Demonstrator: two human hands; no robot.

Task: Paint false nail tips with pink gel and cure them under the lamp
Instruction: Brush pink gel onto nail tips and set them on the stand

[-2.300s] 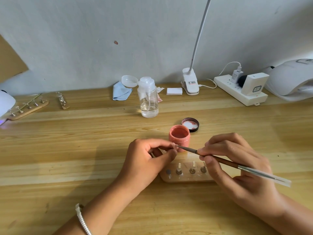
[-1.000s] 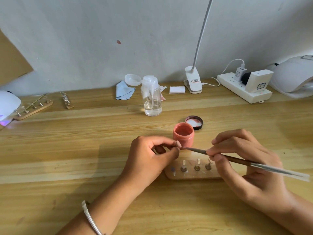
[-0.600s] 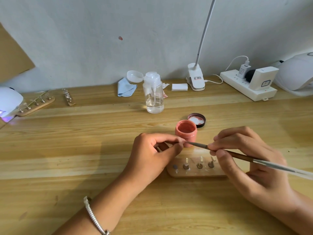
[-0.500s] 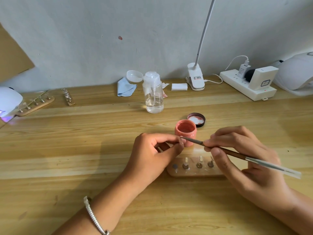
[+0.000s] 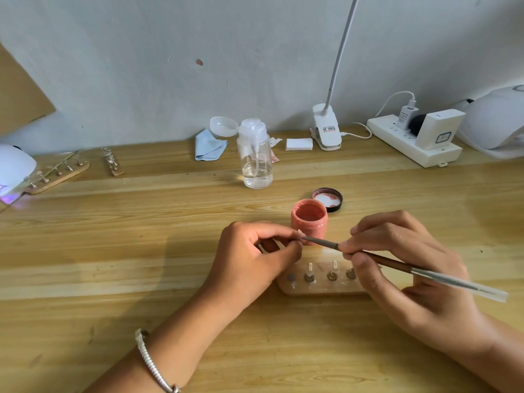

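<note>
My left hand (image 5: 255,256) pinches a small false nail tip (image 5: 300,235) between thumb and forefinger, just in front of the open pink gel jar (image 5: 309,221). My right hand (image 5: 397,259) grips a thin brush (image 5: 402,266), whose bristle end touches the nail tip. Below the hands lies a wooden holder (image 5: 317,287) with several metal pegs; its right end is hidden under my right hand. The jar's black lid (image 5: 328,199) lies upturned behind the jar. A white curing lamp (image 5: 12,171) glows purple at the far left edge.
A clear pump bottle (image 5: 256,157) stands behind the jar. A second wooden holder (image 5: 58,173) with pegs lies by the curing lamp. At the back are a blue cloth (image 5: 209,146), white pads (image 5: 299,144), a clip lamp (image 5: 326,131), a power strip (image 5: 411,146) and another white device (image 5: 499,120).
The brush tip has stayed on the nail tip with small strokes back and forth. Both hands keep their places; the view shifted slightly.
</note>
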